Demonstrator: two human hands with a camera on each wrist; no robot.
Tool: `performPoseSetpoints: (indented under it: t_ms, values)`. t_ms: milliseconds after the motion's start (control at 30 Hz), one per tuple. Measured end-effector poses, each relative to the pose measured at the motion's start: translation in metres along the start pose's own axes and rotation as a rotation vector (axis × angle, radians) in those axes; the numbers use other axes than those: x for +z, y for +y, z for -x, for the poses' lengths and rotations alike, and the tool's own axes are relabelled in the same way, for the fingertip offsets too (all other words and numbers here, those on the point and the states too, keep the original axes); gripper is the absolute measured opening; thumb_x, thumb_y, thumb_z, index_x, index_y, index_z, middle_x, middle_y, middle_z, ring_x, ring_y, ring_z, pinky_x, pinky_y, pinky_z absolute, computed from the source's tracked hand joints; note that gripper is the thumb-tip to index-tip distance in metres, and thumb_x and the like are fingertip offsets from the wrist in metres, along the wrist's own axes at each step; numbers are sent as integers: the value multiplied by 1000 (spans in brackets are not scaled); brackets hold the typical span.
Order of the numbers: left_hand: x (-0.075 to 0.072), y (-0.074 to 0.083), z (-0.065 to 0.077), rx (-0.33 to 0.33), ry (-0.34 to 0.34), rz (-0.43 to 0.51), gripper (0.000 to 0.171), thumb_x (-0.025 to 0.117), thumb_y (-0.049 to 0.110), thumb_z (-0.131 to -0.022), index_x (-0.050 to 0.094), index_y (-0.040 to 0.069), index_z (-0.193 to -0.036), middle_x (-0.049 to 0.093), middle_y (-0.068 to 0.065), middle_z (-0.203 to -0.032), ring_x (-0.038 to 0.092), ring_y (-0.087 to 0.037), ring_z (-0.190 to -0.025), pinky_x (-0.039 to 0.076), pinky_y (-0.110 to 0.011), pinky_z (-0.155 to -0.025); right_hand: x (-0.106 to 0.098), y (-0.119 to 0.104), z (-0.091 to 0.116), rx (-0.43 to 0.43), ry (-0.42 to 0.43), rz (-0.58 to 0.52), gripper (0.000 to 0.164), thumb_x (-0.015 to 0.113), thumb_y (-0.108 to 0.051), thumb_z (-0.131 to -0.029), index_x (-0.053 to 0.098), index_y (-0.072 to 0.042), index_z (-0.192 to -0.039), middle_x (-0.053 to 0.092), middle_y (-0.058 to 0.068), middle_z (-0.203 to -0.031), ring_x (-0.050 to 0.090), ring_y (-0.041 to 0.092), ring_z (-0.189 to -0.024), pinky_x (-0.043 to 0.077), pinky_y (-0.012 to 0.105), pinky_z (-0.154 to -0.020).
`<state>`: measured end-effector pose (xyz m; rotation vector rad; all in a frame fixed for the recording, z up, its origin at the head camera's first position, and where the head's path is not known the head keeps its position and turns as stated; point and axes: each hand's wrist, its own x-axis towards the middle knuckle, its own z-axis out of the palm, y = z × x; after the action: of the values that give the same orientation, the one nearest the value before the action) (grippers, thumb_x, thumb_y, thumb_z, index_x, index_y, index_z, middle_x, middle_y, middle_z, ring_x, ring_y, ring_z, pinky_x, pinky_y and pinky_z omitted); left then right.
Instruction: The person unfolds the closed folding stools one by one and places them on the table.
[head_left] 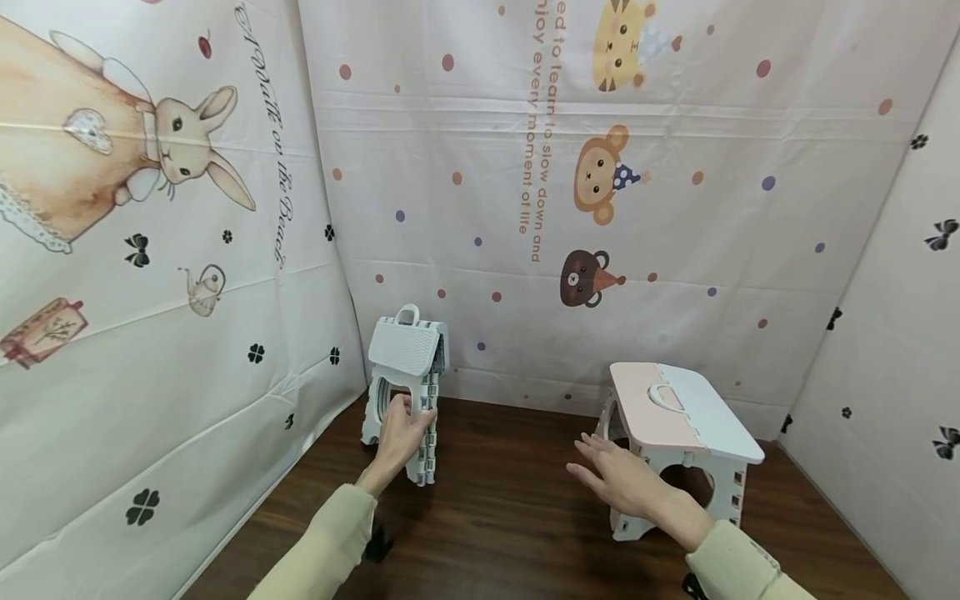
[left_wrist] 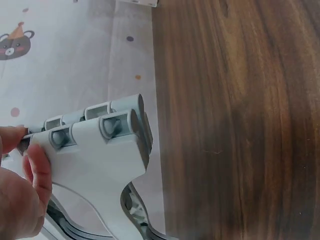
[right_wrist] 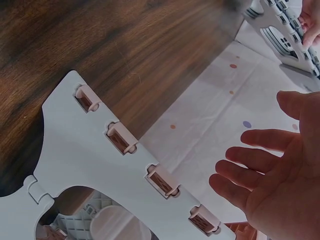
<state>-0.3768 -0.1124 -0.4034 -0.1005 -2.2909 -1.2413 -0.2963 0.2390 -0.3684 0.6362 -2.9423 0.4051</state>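
A folded, pale grey-white step stool (head_left: pixel 405 346) stands on end at the left, its handle loop at the top. My left hand (head_left: pixel 402 433) holds it by its hinged edge; in the left wrist view the thumb and fingers pinch the hinge side of the folded stool (left_wrist: pixel 100 155). On the right, a pink and white folding stool (head_left: pixel 667 408) stands unfolded on its legs, with a handle on top. Beside its near left side is my right hand (head_left: pixel 622 479), fingers extended and nothing held. The right wrist view shows that stool's hinged leg panel (right_wrist: pixel 90 145) near the hand.
Both stools stand on a dark brown wooden surface (head_left: pixel 510 483). A printed white cloth (head_left: pixel 480 208) with dots and animal faces rises behind, and cloth walls close in both sides. A small black object (head_left: pixel 378 543) lies near my left sleeve.
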Motion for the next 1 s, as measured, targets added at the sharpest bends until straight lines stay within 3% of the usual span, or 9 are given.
performPoseSetpoints:
  t_ms: [333,733,1000]
  values:
    - [3,8,11,81,-64,108,39,73,19,-85,50,-1,-108,55,-14,-92,50,-13,-70,42,-23,-62,0,1,0,-1,7,2,66,45,-52,-98,50,0,-138,43,22,-147,40,40,-137,34,59,-107]
    - [20,28,32,203,-143,175,33,71,13,-87,49,0,-107,51,-11,-83,45,-9,-63,39,-21,-54,3,2,1,9,-2,-2,67,45,-53,-98,49,0,-139,42,22,-148,39,40,-137,34,59,-107]
    - [33,42,43,269,-241,225,29,69,10,-88,47,2,-105,49,-11,-79,43,-9,-66,38,-19,-57,-1,1,-1,-10,18,1,67,44,-51,-99,46,2,-140,41,22,-149,39,40,-138,35,57,-107]
